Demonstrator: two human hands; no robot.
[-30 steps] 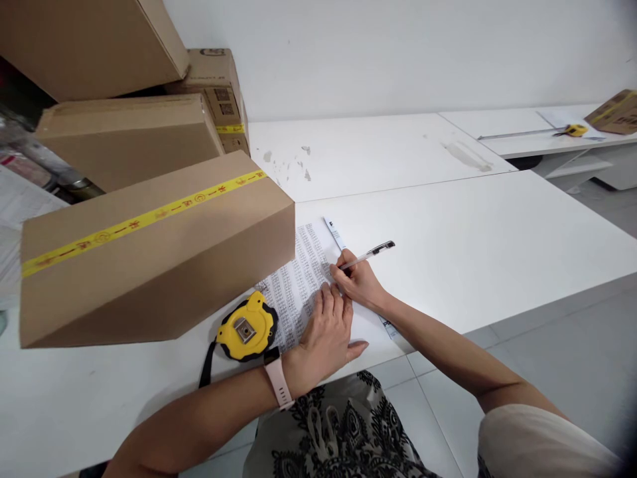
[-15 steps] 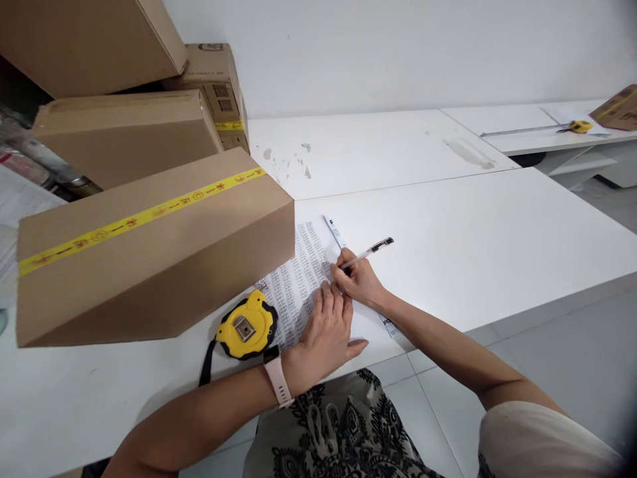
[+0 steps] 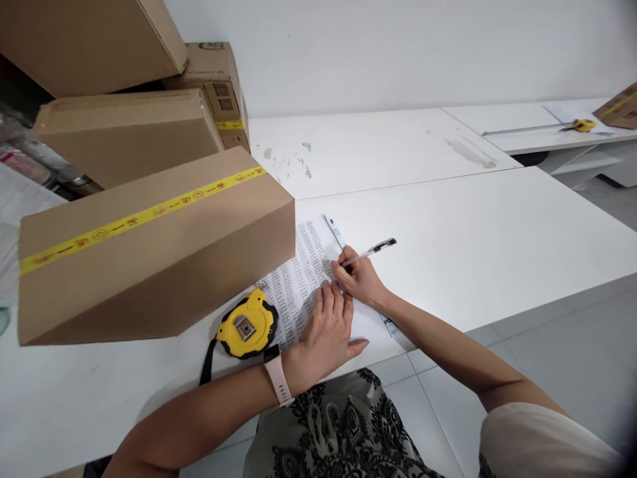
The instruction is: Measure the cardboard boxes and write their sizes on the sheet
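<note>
A sheet of paper (image 3: pixel 293 299) covered in rows of handwriting lies on the white table. My left hand (image 3: pixel 326 332) rests flat on its lower part, fingers stretched out and thumb apart. Just above it, my right hand (image 3: pixel 359 273) grips a pen (image 3: pixel 373 249) with a clear barrel and black grip; its tip is hidden behind my fingers. Under the sheet, a pale blue printed edge (image 3: pixel 334 230) shows on the right. Left of the paper sits a yellow and black tape measure (image 3: pixel 249 325) with a black strap, close to my left wrist.
A long taped cardboard box (image 3: pixel 159 232) stands left of the paper, partly over its edge. More cardboard boxes (image 3: pixel 129 136) are stacked behind it. On the far-right table surface lies another tape measure (image 3: pixel 583 125), its blade extended, beside a small box (image 3: pixel 620 109).
Almost nothing differs. The pen and my right hand have shifted very slightly to the right, while my left hand stays in place on the paper.
</note>
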